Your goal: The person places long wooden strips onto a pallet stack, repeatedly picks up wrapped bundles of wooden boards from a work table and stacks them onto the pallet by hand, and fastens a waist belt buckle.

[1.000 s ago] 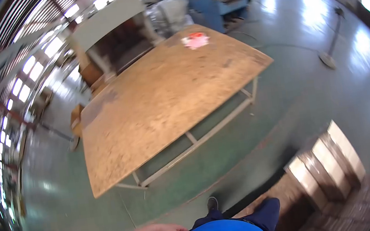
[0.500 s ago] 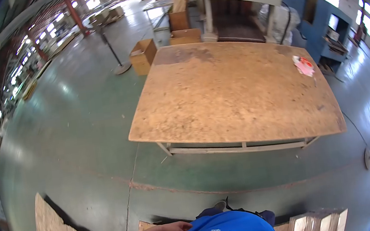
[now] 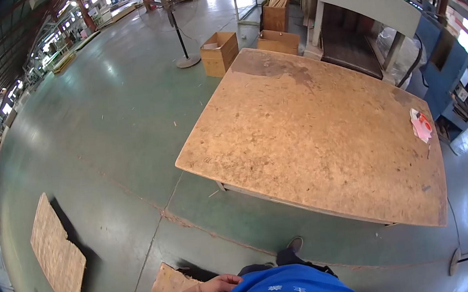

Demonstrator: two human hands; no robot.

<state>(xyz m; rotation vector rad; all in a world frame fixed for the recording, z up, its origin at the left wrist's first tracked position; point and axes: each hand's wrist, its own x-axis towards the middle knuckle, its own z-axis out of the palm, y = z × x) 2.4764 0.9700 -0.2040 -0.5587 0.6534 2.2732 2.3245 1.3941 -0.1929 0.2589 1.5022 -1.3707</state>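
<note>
My left hand (image 3: 219, 288) rests against the front of the blue shirt (image 3: 303, 283), its fingers curled in near the waist. Whatever is between those fingers, if anything, is hidden. A dark cord runs across the forearm below it. My right hand does not show. Ahead stands a large worn wooden table (image 3: 315, 142), with pink paper and a red item (image 3: 421, 125) on its right side. Neither is touched by a hand.
Cardboard boxes (image 3: 220, 54) and a stand with a round base (image 3: 188, 61) are behind the table's left corner. A wooden board (image 3: 59, 255) lies at the left. Blue machinery (image 3: 450, 73) stands at the right.
The view has swung to the left, so the table sits further right and the left board is more fully visible. My left hand remains by the shirt; my right hand has left view.
</note>
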